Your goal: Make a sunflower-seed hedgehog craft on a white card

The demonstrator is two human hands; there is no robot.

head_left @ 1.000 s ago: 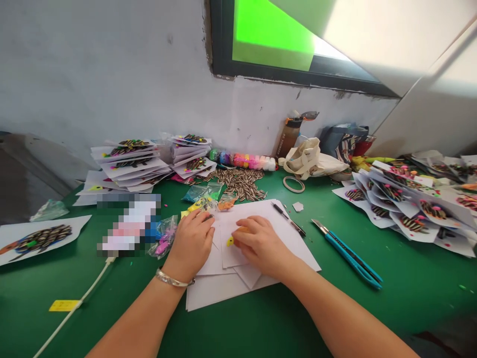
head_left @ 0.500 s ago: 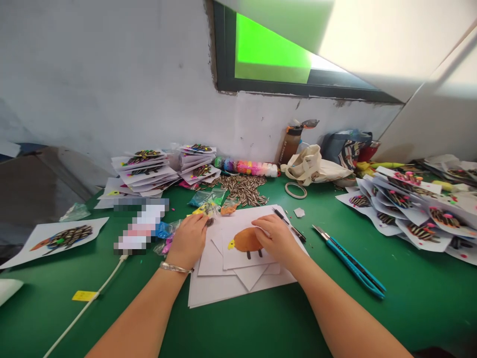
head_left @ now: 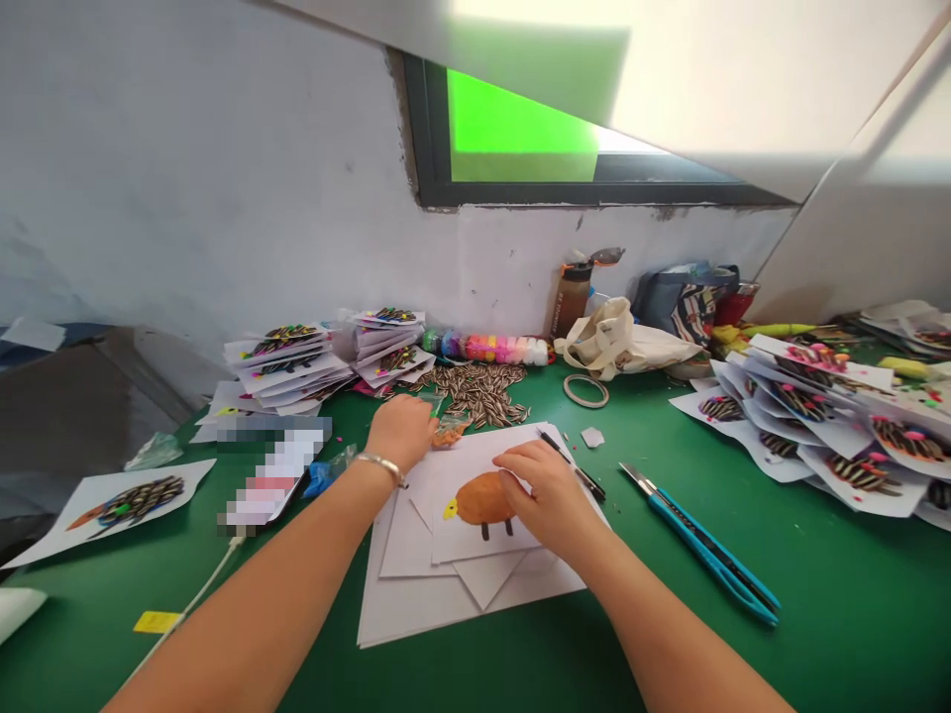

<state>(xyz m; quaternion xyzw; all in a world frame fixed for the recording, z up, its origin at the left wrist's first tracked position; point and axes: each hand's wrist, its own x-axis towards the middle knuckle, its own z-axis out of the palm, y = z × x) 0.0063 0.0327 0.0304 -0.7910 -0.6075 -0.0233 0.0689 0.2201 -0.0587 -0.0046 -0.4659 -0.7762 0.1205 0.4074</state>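
"Where's the left hand (head_left: 401, 431)?"

"Out at the little bags, the silver metal bangle (head_left: 384, 463) behind it. Its fingers are bent, tips hidden, so I can't tell whether they grip anything. Just right of them sits a crinkled clear plastic bag with orange stuff inside (head_left: 449, 434)."

"And those striped, pointed seeds (head_left: 486, 394)?"

"In a loose, dry heap beyond the left fingers, on the smooth green tabletop (head_left: 520, 659)."

"The right hand (head_left: 550, 487)?"

"Thumb and fingers loosely parted and curved, over the right end of the flat brown oval bird (head_left: 481, 498). It has a round yellow head and two stubby black legs, and lies left of those fingertips on a smooth white paper sheet (head_left: 453, 547). More sheets fan out underneath."

"What's right of the right fingers?"

"A slim black pen (head_left: 569, 458) close by, then, well apart, a long turquoise cutter with a metal blade (head_left: 702, 540). Farther beyond them lies a flat, pale tape ring (head_left: 586, 405)."
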